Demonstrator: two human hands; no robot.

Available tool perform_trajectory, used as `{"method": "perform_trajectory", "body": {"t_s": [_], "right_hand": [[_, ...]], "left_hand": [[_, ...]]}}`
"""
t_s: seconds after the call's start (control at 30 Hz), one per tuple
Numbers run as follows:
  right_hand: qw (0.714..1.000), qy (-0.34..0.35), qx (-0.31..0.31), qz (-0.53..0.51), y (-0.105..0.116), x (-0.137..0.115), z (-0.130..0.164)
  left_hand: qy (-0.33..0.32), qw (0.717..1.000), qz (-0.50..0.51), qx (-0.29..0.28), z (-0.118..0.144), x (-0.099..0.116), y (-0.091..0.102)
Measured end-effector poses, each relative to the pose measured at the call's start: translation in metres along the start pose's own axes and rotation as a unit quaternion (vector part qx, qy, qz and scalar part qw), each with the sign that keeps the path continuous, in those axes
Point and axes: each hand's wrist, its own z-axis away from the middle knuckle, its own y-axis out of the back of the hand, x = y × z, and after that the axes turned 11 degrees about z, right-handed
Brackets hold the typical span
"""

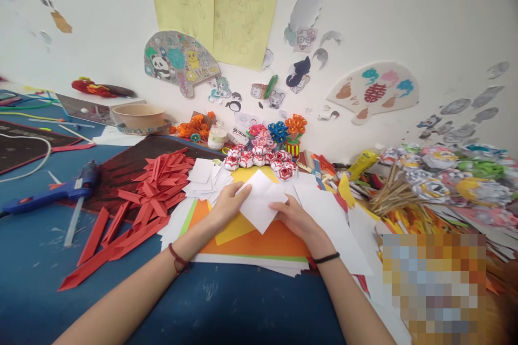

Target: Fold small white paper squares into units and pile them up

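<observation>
We fold white paper square [259,202] atop orange sheet [259,242]; left hand [226,205] and right hand [297,219] both pinch its edges. Next: align corners, press crease flat.

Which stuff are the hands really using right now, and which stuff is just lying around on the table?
In use:
- white paper square, held by left hand and right hand
- orange and yellow sheets underneath it

Lying about:
- blue glue gun
- red folded strips
- stack of small white squares
- red-and-white paper balls
- bundle of sticks
- bowl
</observation>
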Motion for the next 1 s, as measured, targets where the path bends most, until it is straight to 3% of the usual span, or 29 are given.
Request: {"method": "perform_trajectory", "body": {"t_s": [0.13, 0.33, 0.5, 0.57, 0.63, 0.7, 0.77, 0.87, 1.0], "right_hand": [[0.999, -0.004, -0.016, 0.036, 0.000, -0.001, 0.002], [0.998, -0.007, -0.034, 0.047, 0.007, -0.002, 0.002], [0.996, 0.010, -0.041, 0.078, 0.009, -0.002, 0.003], [0.996, 0.012, -0.034, 0.086, 0.007, -0.003, 0.003], [0.996, 0.013, -0.012, 0.093, 0.005, -0.003, 0.003], [0.995, 0.018, 0.013, 0.100, 0.003, -0.004, 0.003], [0.994, 0.023, 0.027, 0.104, 0.002, -0.005, 0.003], [0.993, 0.034, 0.036, 0.107, 0.000, -0.005, 0.004], [0.989, 0.058, 0.062, 0.124, 0.001, -0.004, 0.004]], "left_hand": [[0.002, 1.000, -0.010, 0.000, 0.000, 0.005, 0.002], [0.073, 0.994, 0.078, -0.021, 0.004, 0.019, 0.006], [0.082, 0.991, 0.099, -0.044, 0.003, 0.013, 0.008], [0.036, 0.999, 0.018, -0.014, 0.003, 0.009, 0.007], [-0.062, 0.991, -0.114, 0.036, 0.003, 0.007, 0.004], [-0.177, 0.949, -0.253, 0.063, 0.006, 0.011, 0.001], [-0.259, 0.897, -0.355, 0.044, 0.010, 0.016, -0.003], [-0.301, 0.854, -0.424, -0.016, 0.016, 0.020, -0.008], [-0.296, 0.849, -0.436, -0.047, 0.018, 0.016, -0.010]]}}
